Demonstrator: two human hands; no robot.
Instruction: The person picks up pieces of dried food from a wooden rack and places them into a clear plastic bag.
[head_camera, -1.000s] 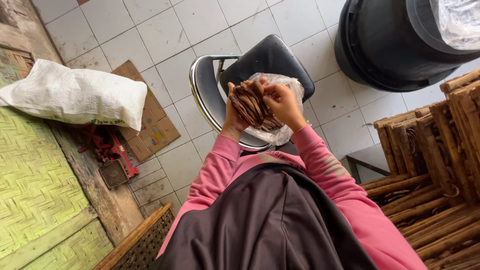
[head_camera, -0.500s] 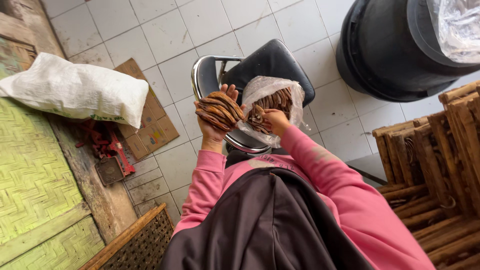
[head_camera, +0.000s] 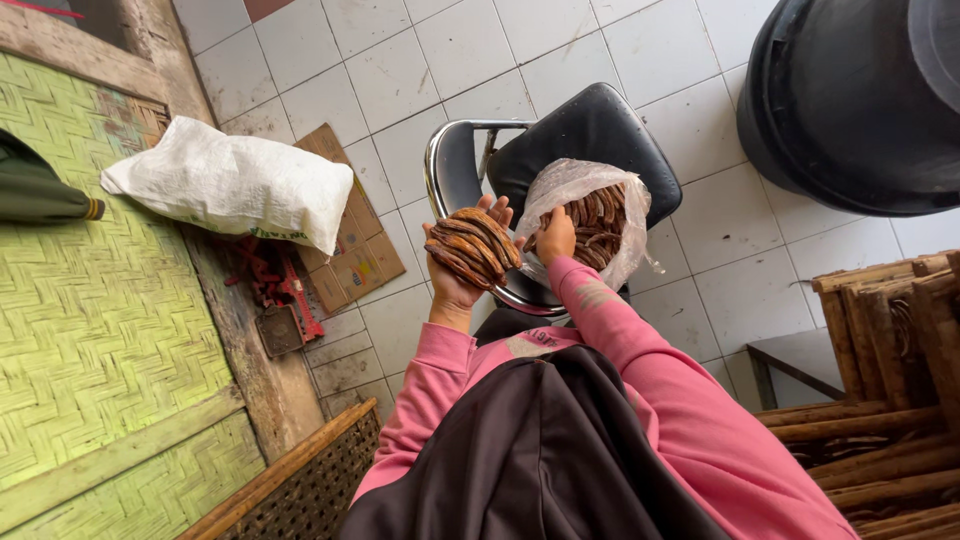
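Note:
My left hand (head_camera: 455, 285) is held palm up with a stack of brown curved strips (head_camera: 473, 245) lying across it. Just to its right, my right hand (head_camera: 556, 236) reaches into a clear plastic bag (head_camera: 570, 185) that holds more of the same brown strips (head_camera: 598, 222). The bag rests on the black seat of a chair (head_camera: 590, 135) with a chrome frame. Both arms wear pink sleeves, and a dark cloth covers my lap.
A stuffed white sack (head_camera: 230, 185) lies at the left on a cardboard piece (head_camera: 350, 240) and a green woven mat (head_camera: 90, 300). A large black barrel (head_camera: 850, 110) stands at the upper right. Wooden frames (head_camera: 880, 330) are stacked at the right; a woven basket (head_camera: 300, 480) sits below.
My hands have separated: the left now holds the brown stack off to the left, and the right has gone into the bag. The view has shifted slightly.

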